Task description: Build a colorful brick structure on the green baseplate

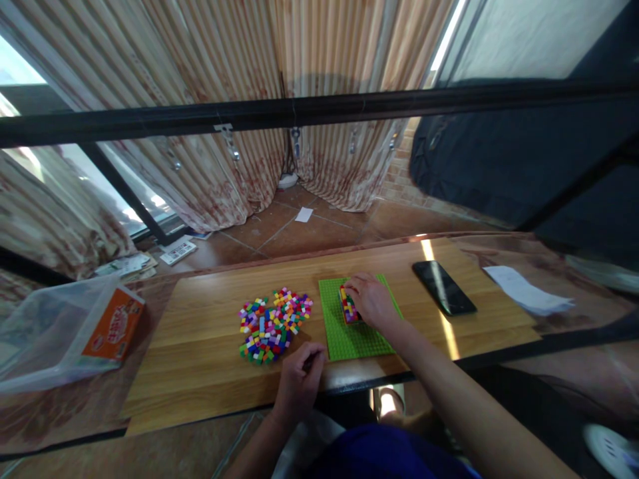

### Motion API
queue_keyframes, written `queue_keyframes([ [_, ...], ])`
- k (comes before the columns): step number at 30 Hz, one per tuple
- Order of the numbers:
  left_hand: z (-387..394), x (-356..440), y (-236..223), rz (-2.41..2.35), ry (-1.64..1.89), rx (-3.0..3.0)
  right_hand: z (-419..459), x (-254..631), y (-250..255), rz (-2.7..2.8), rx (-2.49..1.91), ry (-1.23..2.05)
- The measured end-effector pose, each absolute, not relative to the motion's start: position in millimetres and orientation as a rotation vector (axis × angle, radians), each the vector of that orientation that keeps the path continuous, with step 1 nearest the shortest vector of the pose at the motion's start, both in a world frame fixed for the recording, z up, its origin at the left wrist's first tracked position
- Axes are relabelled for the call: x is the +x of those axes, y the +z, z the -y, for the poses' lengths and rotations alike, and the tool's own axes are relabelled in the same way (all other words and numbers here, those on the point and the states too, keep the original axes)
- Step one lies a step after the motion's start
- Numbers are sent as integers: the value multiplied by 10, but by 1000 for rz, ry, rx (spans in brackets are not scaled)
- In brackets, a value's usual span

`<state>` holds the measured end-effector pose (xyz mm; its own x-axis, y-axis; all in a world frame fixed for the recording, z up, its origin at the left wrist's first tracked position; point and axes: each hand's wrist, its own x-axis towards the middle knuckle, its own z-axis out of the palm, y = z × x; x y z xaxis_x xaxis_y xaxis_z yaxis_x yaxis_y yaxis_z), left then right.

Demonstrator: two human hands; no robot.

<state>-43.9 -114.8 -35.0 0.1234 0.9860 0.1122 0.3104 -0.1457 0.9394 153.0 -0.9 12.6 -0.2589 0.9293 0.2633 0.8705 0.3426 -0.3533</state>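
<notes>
A green studded baseplate (359, 344) lies on the wooden board, with a small structure of colourful toy bricks (349, 313) built up on it. Bent over the right and far side of that structure, my right hand (370, 301) has its fingers closed at the bricks; the fingertips partly cover them. My left hand (301, 378) rests by the baseplate's near left corner, fingers curled in a pinch. Whatever it may hold is hidden. To the left of the baseplate spreads a loose pile of small multicoloured bricks (273, 322).
On the board's right lies a black phone (444, 287), with white papers (528, 290) beyond it. A clear plastic bin (60, 332) with an orange label stands at the left. The wooden board (200, 359) sits on a table; a dark rail (259, 114) crosses behind.
</notes>
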Motion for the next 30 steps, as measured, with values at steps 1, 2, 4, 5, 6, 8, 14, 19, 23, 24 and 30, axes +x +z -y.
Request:
queue_keyframes([
  [1,1150,-438,-349,-1299,1055,1597,4,1535,121,2177,-1574,209],
  [2,1151,-436,-350,-1300,1055,1601,0,1540,115,2158,-1571,231],
  [4,1151,-435,-354,-1302,1054,1610,-5,1550,99,2128,-1562,269],
  [5,1150,-435,-358,-1302,1055,1614,-6,1555,89,2117,-1554,280],
  [6,1148,-436,-361,-1305,1056,1616,-8,1559,80,2109,-1543,286],
  [8,1142,-437,-365,-1308,1057,1621,-12,1567,59,2089,-1525,298],
  [14,1140,-437,-352,-1299,1048,1620,-49,1603,3,1955,-1541,368],
  [19,1153,-439,-351,-1303,1046,1626,-92,1607,-4,1869,-1587,413],
  [23,1151,-440,-344,-1303,1044,1627,-119,1571,28,1870,-1693,429],
  [24,1150,-440,-341,-1301,1046,1626,-124,1563,36,1868,-1707,436],
  [30,1145,-436,-343,-1306,1038,1637,-148,1552,78,1878,-1750,478],
])
